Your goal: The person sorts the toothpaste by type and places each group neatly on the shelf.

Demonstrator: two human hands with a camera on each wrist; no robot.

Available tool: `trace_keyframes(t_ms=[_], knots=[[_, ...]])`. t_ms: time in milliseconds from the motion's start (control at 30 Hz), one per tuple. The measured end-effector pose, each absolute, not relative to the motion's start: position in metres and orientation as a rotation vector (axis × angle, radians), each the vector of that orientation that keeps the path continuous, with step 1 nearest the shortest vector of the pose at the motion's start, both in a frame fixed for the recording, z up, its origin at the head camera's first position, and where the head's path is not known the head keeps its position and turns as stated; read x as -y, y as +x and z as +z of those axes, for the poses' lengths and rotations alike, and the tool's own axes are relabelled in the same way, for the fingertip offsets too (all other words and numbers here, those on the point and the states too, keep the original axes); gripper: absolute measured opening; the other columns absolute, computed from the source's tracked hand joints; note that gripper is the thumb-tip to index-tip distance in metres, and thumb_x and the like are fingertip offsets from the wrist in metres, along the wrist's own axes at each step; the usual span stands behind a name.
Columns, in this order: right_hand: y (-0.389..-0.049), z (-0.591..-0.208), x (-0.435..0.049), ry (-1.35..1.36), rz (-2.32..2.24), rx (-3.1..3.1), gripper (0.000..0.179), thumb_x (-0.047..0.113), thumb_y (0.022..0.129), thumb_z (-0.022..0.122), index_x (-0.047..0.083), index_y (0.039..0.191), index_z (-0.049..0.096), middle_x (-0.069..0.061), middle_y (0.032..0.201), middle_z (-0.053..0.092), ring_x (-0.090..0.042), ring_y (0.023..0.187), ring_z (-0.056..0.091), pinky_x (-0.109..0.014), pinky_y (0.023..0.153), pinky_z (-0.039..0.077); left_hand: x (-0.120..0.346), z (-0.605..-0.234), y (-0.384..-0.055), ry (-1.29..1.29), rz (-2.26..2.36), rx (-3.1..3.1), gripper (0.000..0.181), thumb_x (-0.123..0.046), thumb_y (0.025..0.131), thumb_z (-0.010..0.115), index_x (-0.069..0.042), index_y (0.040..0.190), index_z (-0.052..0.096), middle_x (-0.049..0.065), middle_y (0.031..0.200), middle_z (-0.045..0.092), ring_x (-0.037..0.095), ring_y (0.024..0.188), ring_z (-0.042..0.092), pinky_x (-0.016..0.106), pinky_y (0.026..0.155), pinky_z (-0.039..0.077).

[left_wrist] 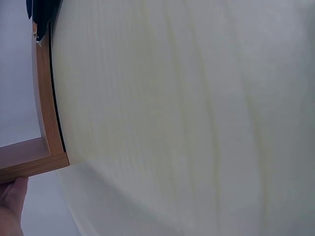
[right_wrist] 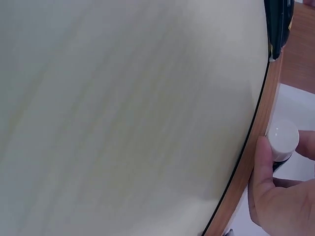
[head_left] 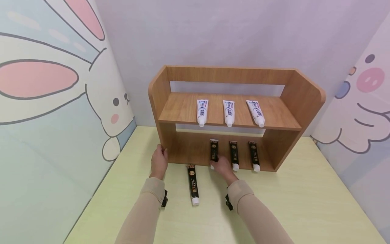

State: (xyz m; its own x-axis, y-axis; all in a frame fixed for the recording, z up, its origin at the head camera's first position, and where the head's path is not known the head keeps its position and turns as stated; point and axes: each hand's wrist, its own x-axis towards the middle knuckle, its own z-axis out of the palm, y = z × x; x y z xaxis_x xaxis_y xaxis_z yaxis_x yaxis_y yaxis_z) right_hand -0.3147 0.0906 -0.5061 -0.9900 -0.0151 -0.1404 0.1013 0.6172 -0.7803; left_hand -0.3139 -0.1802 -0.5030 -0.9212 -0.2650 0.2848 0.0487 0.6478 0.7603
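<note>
My right hand (head_left: 223, 166) pinches a black toothpaste tube (head_left: 214, 148) near its white cap (right_wrist: 284, 137), between thumb and fingers. That tube lies on the lower board of a wooden shelf (head_left: 195, 149), its cap end toward me. Two more black toothpaste tubes, a middle one (head_left: 234, 151) and a right one (head_left: 253, 152), lie to its right on the same board. My left hand (head_left: 159, 162) rests against the outside of the shelf's left side panel, fingertips at the wood. Between my forearms, another black toothpaste tube (head_left: 193, 186) lies on the table in front of the shelf.
Three white toothpaste tubes lie on the upper board (head_left: 182, 108), caps at its front edge. The shelf stands on a pale yellow table (head_left: 304, 196). Cartoon-printed walls stand left and right, with a plain pale wall (head_left: 231, 34) behind.
</note>
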Motion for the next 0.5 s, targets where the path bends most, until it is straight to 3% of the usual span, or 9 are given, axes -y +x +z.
trace_keyframes(t_ms=[300, 500], knots=[[-0.3124, -0.5148, -0.0888, 0.070, -1.360, -2.718, 0.060, 0.021, 0.101, 0.054, -0.013, 0.144, 0.031, -0.032, 0.145, 0.034, -0.042, 0.127, 0.041, -0.053, 0.099, 0.040, 0.1806, -0.5027, -0.3145, 0.165, -1.169, 2.492, 0.020, -0.016, 0.104, 0.048, -0.001, 0.117, 0.048, 0.020, 0.107, 0.059, 0.033, 0.093, 0.061, 0.048, 0.076, 0.053], [-0.3093, -0.5125, -0.0916, 0.090, -1.376, -2.716, 0.057, 0.023, 0.100, 0.054, -0.010, 0.143, 0.036, -0.031, 0.144, 0.035, -0.039, 0.122, 0.044, -0.051, 0.096, 0.043, 0.1809, -0.5013, -0.3132, 0.169, -1.190, 2.500, 0.021, -0.015, 0.104, 0.049, -0.001, 0.118, 0.047, 0.020, 0.110, 0.058, 0.033, 0.095, 0.061, 0.048, 0.079, 0.053]])
